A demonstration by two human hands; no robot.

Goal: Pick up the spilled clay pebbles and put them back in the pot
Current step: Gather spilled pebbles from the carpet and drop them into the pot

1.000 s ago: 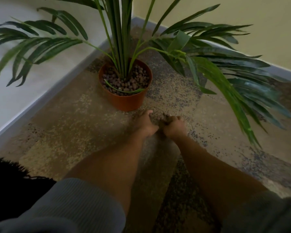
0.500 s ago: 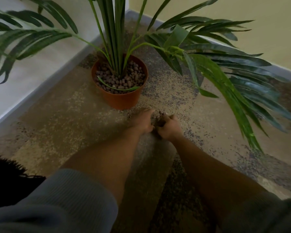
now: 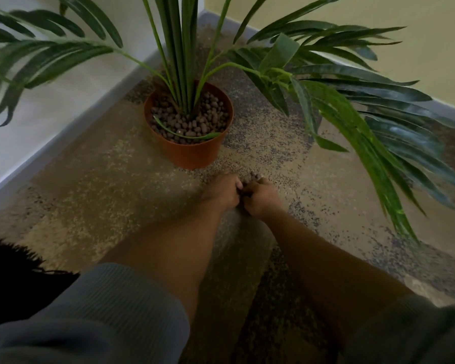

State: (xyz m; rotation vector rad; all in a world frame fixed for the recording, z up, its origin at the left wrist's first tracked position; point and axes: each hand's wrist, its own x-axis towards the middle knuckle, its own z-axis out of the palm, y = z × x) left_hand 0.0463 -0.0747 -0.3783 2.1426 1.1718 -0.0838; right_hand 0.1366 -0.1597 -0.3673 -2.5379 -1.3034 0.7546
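Note:
An orange plastic pot (image 3: 192, 153) stands on the speckled floor with a palm plant (image 3: 184, 61) in it. Brown clay pebbles (image 3: 187, 123) fill its top. Just in front of the pot, my left hand (image 3: 221, 190) and my right hand (image 3: 260, 197) rest low on the floor, pressed side by side with fingers curled inward. A few spilled clay pebbles (image 3: 255, 175) show at the fingertips of my right hand. Whatever else lies between the palms is hidden.
Long green fronds (image 3: 373, 143) hang low over the floor to the right of my hands, and others (image 3: 42, 56) spread left. Walls with a grey skirting board (image 3: 63, 143) meet in a corner behind the pot. A dark object (image 3: 11, 279) lies at the lower left.
My hands have drawn tighter together, closing the gap where loose pebbles showed. The view has shifted a little, with the pot now closer to my hands.

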